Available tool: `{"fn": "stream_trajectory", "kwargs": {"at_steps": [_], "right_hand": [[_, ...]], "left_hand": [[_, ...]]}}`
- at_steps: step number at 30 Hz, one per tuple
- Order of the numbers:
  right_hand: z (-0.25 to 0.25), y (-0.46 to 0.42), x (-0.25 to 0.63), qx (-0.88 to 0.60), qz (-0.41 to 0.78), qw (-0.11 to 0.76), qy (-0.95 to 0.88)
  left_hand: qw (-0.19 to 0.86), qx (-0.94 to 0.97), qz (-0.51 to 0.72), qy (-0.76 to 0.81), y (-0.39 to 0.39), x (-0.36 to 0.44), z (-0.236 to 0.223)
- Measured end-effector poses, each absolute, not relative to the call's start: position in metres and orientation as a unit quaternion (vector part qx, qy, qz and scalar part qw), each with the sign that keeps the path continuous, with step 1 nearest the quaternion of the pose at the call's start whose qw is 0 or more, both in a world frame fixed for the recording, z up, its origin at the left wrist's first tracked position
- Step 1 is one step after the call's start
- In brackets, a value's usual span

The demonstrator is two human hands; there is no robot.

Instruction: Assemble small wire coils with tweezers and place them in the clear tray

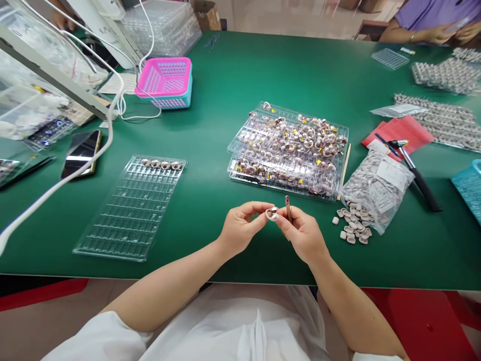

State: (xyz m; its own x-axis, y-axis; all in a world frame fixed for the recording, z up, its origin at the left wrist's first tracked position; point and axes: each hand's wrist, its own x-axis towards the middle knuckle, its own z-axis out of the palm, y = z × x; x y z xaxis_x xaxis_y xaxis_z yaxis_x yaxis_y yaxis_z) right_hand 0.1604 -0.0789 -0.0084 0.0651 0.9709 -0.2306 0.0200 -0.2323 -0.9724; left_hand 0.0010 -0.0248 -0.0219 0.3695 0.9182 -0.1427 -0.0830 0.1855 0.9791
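Between the fingertips of my left hand [240, 226] and my right hand [302, 233] is a small white ring-shaped part [271, 215] with a dark, shiny patch on top. Both hands pinch it above the table's front. A slim brown tool [287, 206], which looks like the end of tweezers, also stands up between my right fingers; its lower end is hidden. Beyond my hands, stacked clear trays [235, 173] carry many similar ring-shaped parts with yellow bits. To the left lies a clear slotted tray [124, 215] with several parts [161, 164] in its top row.
Right of my hands, small beige caps [355, 225] spill from a plastic bag [379, 188], beside a hammer [421, 183] and red sheets [409, 135]. Left are a phone [80, 153], pink basket [165, 75] and white cable [108, 125]. A person [436, 22] works across the table.
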Motion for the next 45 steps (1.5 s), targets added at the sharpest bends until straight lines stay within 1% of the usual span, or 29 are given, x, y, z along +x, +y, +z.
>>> {"fn": "stream_trajectory", "kwargs": {"at_steps": [9,14,19,24,30,34,40,42,45], "right_hand": [[-0.010,-0.080,0.158,-0.595,0.508,0.442,-0.440],[-0.011,-0.082,0.157,-0.594,0.502,0.444,-0.444],[-0.014,-0.083,0.157,-0.596,0.491,0.454,-0.444],[-0.014,-0.082,0.157,-0.591,0.504,0.460,-0.430],[-0.010,-0.081,0.155,-0.564,0.498,0.509,-0.419],[-0.011,-0.083,0.157,-0.572,0.489,0.489,-0.440],[-0.008,-0.085,0.162,-0.580,0.457,0.448,-0.504],[-0.009,-0.084,0.162,-0.585,0.463,0.439,-0.500],[-0.013,-0.083,0.160,-0.592,0.467,0.446,-0.482]], "left_hand": [[0.551,0.628,0.389,0.388,-0.025,-0.003,-0.020],[0.522,0.659,0.405,0.359,-0.024,-0.003,-0.016],[0.515,0.668,0.417,0.338,-0.024,-0.003,-0.011],[0.539,0.659,0.403,0.337,-0.024,-0.003,-0.012],[0.580,0.637,0.380,0.338,-0.023,-0.006,-0.015],[0.631,0.612,0.334,0.341,-0.022,-0.008,-0.015],[0.771,0.481,0.263,0.323,-0.013,-0.008,-0.010],[0.779,0.467,0.252,0.335,-0.010,-0.008,-0.009],[0.762,0.470,0.259,0.363,-0.009,-0.008,-0.009]]}}
